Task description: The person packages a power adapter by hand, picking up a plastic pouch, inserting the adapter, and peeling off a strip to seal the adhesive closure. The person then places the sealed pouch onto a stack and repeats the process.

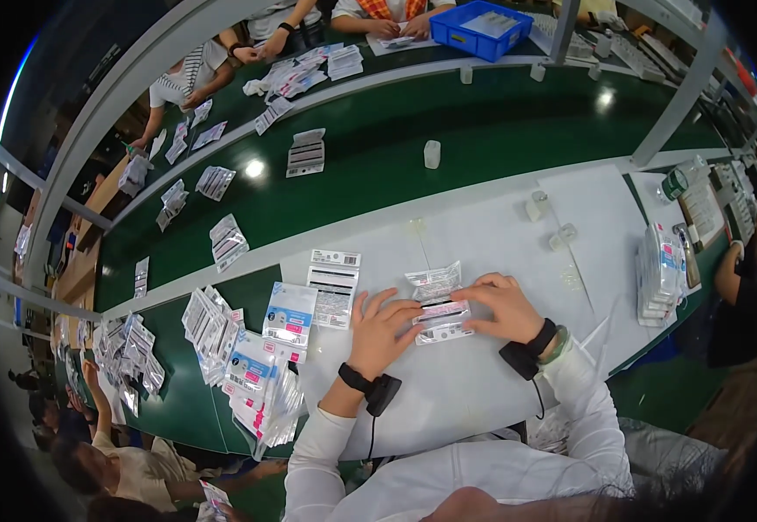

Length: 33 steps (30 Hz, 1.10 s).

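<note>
Pouch [443, 308] runs lengthwise near to far between hands [384, 329] [509, 310].

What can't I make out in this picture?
- Head view: side edges of the pouch, partly under the left hand and right hand.
- Head view: bottom of the nearest pouch pile, under upper pouches.
- Head view: co-worker in orange, head cut off by the top edge.

The white-sleeved left arm [323, 439] and right arm [580, 396] are slanting inward over the near edge of the table [448, 404]. The left hand [378, 332] is showing its back, its fingers spreading toward the far edge and its thumb pointing right. The right hand [513, 313] is facing it closely, fingers bending and thumb pointing left, both wrists sitting above the table
</note>
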Available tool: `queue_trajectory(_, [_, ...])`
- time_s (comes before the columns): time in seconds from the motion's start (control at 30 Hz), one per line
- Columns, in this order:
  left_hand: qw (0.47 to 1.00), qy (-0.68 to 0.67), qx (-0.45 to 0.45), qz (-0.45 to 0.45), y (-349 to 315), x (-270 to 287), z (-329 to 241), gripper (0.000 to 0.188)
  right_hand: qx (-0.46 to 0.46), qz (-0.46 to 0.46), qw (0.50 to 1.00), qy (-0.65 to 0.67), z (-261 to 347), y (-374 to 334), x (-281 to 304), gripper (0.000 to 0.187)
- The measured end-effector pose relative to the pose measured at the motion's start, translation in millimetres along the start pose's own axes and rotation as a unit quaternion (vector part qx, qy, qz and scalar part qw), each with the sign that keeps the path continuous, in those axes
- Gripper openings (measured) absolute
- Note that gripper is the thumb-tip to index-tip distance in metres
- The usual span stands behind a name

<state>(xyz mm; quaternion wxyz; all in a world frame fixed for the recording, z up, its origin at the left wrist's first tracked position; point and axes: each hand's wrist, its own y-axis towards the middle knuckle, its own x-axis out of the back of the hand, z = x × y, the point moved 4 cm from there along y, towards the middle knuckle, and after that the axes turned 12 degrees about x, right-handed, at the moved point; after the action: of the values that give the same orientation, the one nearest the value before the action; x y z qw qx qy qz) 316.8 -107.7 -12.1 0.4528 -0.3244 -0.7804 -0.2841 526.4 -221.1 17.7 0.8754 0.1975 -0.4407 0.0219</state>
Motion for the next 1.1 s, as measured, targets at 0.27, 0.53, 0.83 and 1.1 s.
queue_trajectory(0.27, [0.997,-0.035,0.040,-0.050,6,-1,-8,0.026,-0.025,-0.042,0.997,-0.053,-5,-2,-8,0.041])
queue_trajectory(0.53, [0.988,0.046,0.039,-0.143,-1,18,-12,0.018,-0.009,-0.050,0.991,-0.122,-20,-20,-3,0.032])
queue_trajectory(0.83, [0.970,0.131,0.109,-0.172,5,45,25,0.033,0.035,-0.127,0.988,-0.077,-7,41,6,0.049])
queue_trajectory(1.1, [0.943,0.272,0.151,-0.116,7,27,60,0.027,0.094,-0.025,0.962,-0.254,-44,110,49,0.055])
